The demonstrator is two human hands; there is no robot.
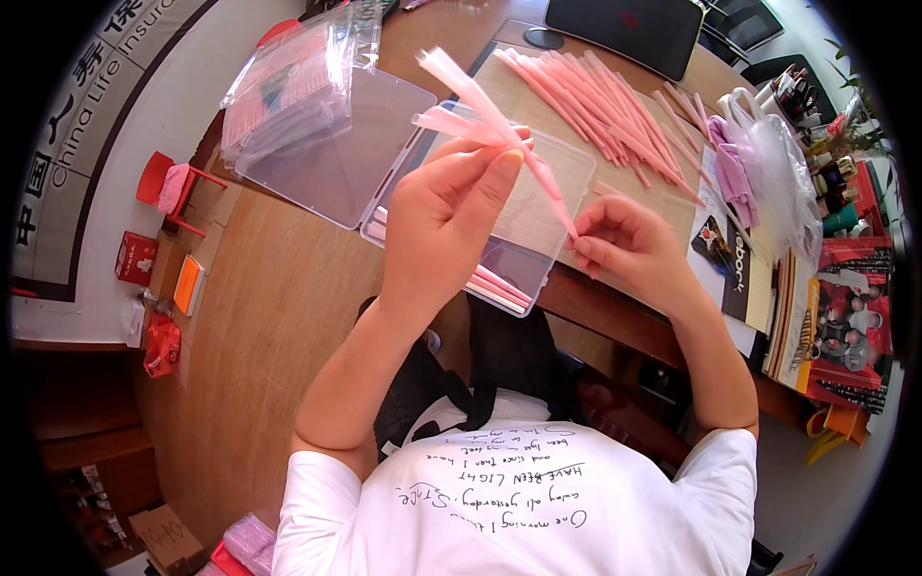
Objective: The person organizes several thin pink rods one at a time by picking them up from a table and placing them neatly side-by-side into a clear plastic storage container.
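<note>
My left hand (450, 209) pinches a bundle of thin, translucent pink strips (472, 90) between thumb and fingers. Two flared ends fan out above the grip, and the lower part (545, 180) narrows to a point. That tip is pinched between the thumb and fingertips of my right hand (630, 241). Below both hands an open clear plastic case (587, 162) juts over the table edge. Pink and whitish sticks (504, 284) lie in its near compartment, partly hidden by my left hand. Beyond it, a loose pile of slim pink sticks (598, 108) is spread on a beige mat (497, 75).
Clear plastic packets (288, 93) overlap the case's lid (346, 144) at the left. A dark tablet-like device (627, 29) stands at the back. On the right are a clear plastic bag (778, 165), a purple cloth (735, 173), a pen holder (789, 93) and magazines (850, 317).
</note>
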